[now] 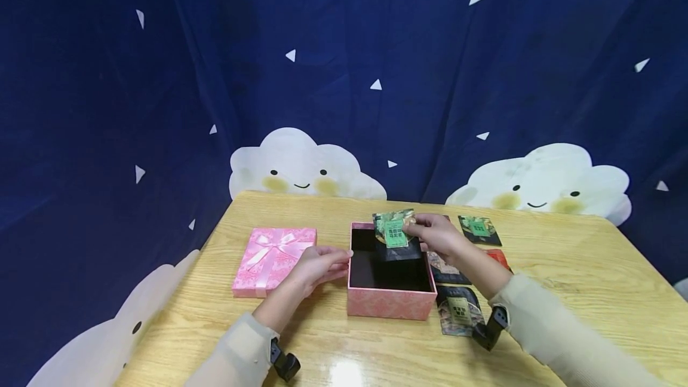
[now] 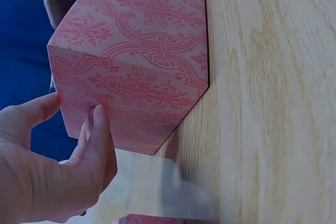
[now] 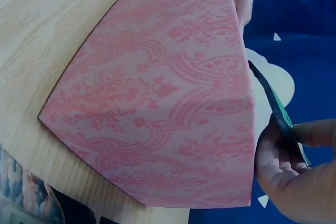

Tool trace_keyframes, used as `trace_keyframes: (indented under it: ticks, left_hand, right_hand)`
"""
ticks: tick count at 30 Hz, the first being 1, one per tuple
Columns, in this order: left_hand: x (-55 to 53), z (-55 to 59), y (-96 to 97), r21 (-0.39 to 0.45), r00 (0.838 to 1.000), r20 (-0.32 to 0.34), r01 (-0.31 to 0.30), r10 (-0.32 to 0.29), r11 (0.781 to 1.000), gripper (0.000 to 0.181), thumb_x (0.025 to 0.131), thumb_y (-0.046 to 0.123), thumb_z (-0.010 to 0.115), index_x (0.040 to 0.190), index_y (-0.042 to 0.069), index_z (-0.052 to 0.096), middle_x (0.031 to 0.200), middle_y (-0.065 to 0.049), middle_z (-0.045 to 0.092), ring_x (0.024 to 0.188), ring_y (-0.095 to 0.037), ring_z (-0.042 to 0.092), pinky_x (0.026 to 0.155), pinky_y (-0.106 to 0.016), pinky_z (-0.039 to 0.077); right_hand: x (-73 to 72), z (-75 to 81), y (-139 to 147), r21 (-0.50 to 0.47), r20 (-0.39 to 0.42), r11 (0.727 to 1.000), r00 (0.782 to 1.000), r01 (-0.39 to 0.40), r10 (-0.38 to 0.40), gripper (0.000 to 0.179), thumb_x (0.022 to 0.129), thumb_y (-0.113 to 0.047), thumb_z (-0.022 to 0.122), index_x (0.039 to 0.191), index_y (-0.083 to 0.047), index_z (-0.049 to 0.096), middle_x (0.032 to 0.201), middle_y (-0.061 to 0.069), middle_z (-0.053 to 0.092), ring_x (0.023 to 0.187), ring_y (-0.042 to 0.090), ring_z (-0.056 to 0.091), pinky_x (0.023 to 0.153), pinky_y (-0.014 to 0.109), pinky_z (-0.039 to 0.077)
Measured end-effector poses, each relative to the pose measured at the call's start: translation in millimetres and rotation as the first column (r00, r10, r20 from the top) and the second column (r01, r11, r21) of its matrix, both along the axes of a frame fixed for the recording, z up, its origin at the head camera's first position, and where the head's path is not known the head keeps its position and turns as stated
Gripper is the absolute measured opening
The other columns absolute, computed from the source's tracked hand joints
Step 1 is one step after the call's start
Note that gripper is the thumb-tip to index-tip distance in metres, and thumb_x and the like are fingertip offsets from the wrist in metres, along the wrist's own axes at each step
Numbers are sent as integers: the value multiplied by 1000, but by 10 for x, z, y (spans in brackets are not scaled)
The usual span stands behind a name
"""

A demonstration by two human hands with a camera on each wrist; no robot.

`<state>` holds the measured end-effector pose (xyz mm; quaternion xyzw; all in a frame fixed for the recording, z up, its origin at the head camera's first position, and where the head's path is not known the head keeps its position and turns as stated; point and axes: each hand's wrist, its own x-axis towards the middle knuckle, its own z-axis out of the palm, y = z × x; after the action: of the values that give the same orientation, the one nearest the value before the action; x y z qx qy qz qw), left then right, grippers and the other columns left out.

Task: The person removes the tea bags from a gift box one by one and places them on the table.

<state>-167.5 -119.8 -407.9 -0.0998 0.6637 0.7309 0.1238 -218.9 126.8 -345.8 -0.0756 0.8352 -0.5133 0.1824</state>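
Observation:
My right hand (image 1: 436, 235) pinches a black and green packet (image 1: 396, 242) with printed characters between thumb and fingers. It holds that packet tilted above the pink patterned box (image 1: 391, 303), whose dark inside faces up. In the right wrist view the packet (image 3: 281, 111) shows nearly edge-on beside the box rim. My left hand (image 1: 322, 267) holds the box's left side, its thumb at the rim. Seen from the left wrist, the fingertips (image 2: 100, 113) lie against the box's outer wall (image 2: 136, 87). The box floor is partly hidden by the packet.
A pink lid (image 1: 274, 258) with a ribbon bow lies left of the box. Right of it are a tan-labelled packet (image 1: 460, 310), another dark packet (image 1: 448, 270), a green one (image 1: 480, 230) and a red one (image 1: 498, 257), partly behind my forearm. A blue curtain (image 1: 344, 76) hangs behind.

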Motion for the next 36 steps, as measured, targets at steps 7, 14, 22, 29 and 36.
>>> trace_keyframes:
  ticks: [7,14,22,29,36]
  left_hand:
    - [2,-12,6,8,1000,-4,-3,3,1000,23,86,10,68,101,-6,60,82,-3,67,71,-9,66,77,-26,64]
    - [-2,-28,2,6,1000,-12,-4,4,1000,24,87,10,68,101,-7,60,83,-3,67,72,-9,66,76,-25,64]
    - [2,-10,7,16,1000,-6,-6,6,1000,22,86,10,68,100,-6,60,81,-3,66,71,-9,66,76,-26,64]
    - [13,1,15,9,1000,-6,-3,3,1000,25,87,11,68,102,-8,59,81,-2,66,70,-8,66,76,-25,64]
    - [15,-1,14,8,1000,-20,-2,2,1000,25,87,10,68,102,-8,59,80,-3,66,71,-8,66,79,-28,64]
  right_hand:
    - [52,-33,76,-96,-21,994,998,53,-56,31,96,-20,56,115,4,55,87,-6,51,69,4,46,59,16,45]
    - [114,-48,117,-89,-43,989,991,120,-124,21,94,-26,61,97,-6,56,55,-13,35,40,4,25,35,17,22]
    - [179,-41,179,-118,-23,983,989,141,-145,23,94,-25,61,100,-5,53,61,-14,36,43,2,26,41,17,27]
    - [248,-62,247,-124,-7,984,992,124,-126,35,95,-27,59,118,0,53,79,-11,49,52,1,36,48,18,37]
    - [344,-45,323,-169,73,983,996,67,-55,57,98,-27,54,140,6,35,97,-7,48,69,-2,44,62,15,43]
